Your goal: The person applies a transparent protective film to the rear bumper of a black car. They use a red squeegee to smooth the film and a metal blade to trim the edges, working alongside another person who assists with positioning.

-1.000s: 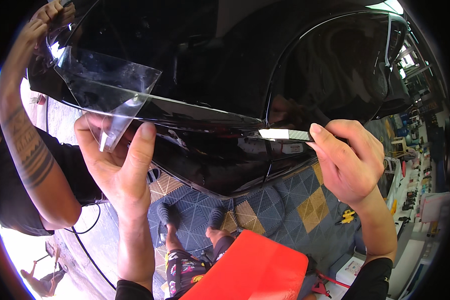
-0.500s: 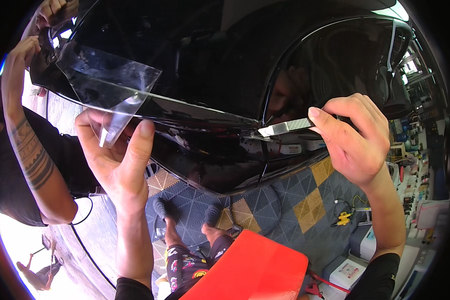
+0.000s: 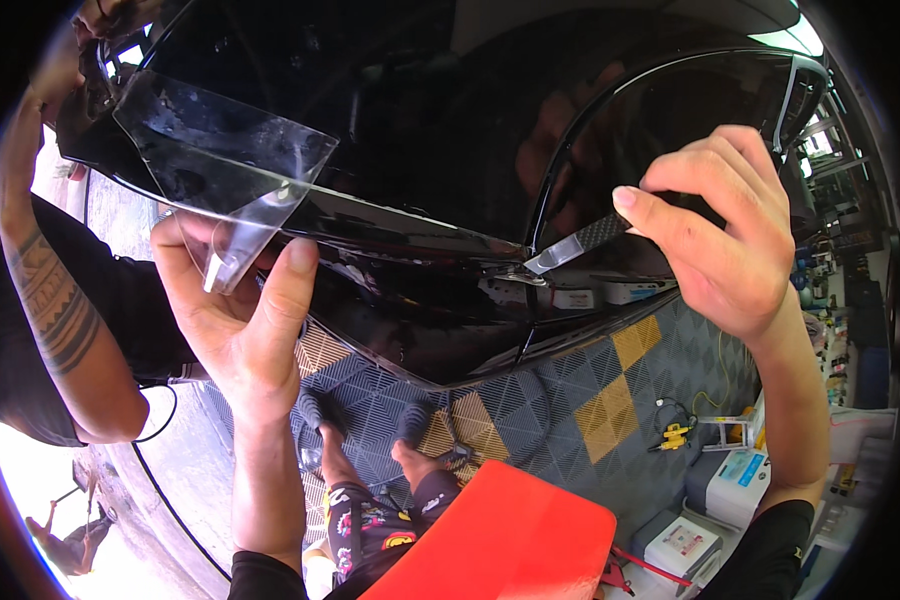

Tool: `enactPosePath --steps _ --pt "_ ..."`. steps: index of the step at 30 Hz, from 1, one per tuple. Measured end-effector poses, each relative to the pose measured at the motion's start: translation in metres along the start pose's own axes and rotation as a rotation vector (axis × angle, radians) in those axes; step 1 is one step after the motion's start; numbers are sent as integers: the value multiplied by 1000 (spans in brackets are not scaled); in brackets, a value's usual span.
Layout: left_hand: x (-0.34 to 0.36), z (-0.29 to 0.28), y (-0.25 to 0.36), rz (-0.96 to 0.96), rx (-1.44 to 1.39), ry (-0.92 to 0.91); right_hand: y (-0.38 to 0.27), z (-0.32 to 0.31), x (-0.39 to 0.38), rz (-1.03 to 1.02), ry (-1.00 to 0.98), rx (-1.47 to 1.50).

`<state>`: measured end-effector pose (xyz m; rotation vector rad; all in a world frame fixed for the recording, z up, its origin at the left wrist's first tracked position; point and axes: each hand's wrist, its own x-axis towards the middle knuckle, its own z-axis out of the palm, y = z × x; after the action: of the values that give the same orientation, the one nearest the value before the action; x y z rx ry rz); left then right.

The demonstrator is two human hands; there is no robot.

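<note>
My left hand [image 3: 235, 320] pinches the clear film [image 3: 220, 170]; right hand [image 3: 720, 235] fingers clamp the scraper [image 3: 580, 243]. A slip could scratch the black panel [image 3: 420, 130] or crease the film.

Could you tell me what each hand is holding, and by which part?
Left hand pinches the clear film at its lower corner; right hand grips the flat tool by its upper end.

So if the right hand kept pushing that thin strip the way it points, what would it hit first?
Most likely the seam in the glossy black car body. The right hand holds a thin dark strip angled down and left, its pale tip already at or almost at that gap. Depth is hard to judge.
</note>
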<state>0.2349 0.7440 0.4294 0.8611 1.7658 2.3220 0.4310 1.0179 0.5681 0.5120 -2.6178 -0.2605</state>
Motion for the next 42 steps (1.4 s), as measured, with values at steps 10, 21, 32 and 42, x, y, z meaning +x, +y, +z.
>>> enactPosePath --steps 10,21,32,42 --pt "-2 2 0 2 -3 45 12 -4 30 -129 -81 7" --pt "-8 -8 3 -18 -5 34 17 -5 62 -226 -150 52" --pt "-13 -14 2 -12 56 30 12 -3 88 -290 -202 99" --pt "-21 -10 5 -11 -25 30 13 -7 94 -336 -182 121"
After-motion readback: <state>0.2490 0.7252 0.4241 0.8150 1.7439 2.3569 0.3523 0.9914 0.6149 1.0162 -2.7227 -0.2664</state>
